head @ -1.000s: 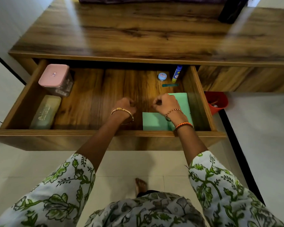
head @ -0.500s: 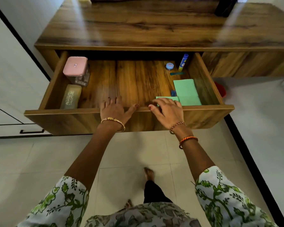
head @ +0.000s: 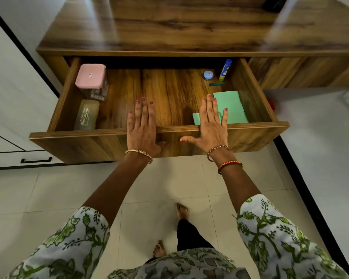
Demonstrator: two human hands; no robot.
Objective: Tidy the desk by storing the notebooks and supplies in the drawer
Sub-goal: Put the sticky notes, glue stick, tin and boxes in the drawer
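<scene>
The wooden drawer (head: 256, 137) stands pulled out under the desk top (head: 179, 31). My left hand (head: 142, 127) and my right hand (head: 212, 125) lie flat against its front panel, fingers straight and reaching over the top edge, thumbs on the panel face. Inside at the right lie green notebooks (head: 233, 106), partly hidden by my right hand. Behind them are a teal pen (head: 218, 84), a small blue-lidded jar (head: 208, 75) and a blue and yellow glue stick (head: 225, 70). At the left stand a pink-lidded clear container (head: 91, 79) and a pale translucent case (head: 87, 114).
A white cabinet with a black handle (head: 36, 160) stands at the left, close to the drawer's corner. A red object (head: 272, 103) shows behind the drawer's right side. White floor tiles (head: 169, 182) and my bare feet lie below.
My hands left the drawer's inside, where they were curled near the notebooks, and came to the front panel. They now lie flat on it with straight fingers.
</scene>
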